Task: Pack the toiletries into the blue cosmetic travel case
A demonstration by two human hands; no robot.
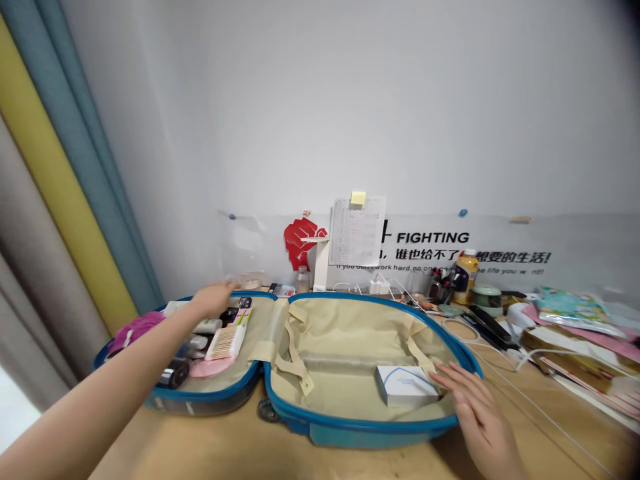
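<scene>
An opened suitcase (320, 433) with blue rims and a beige lining lies flat on the wooden desk. My left hand (215, 300) reaches across its left half to the far rim; its fingertips are blurred and partly hidden. Beneath that arm are a pack of cotton swabs (226, 341), a purple cloth item (135, 331), a black cylindrical item (175, 373) and several small bottles. In the right half lies a white box (407, 387) with blue lines, beside loose straps (295, 367). My right hand (475, 407) is open over the right rim, fingertips close to the box.
Behind the suitcase stand a small glass jar (303, 280) and a white lamp (321, 263). To the right are a yellow-capped bottle (465, 277), a green-lidded jar (487, 301), a black long-handled item (493, 325), cables and a teal wipes-like packet (573, 310). Curtains (65, 167) hang at left.
</scene>
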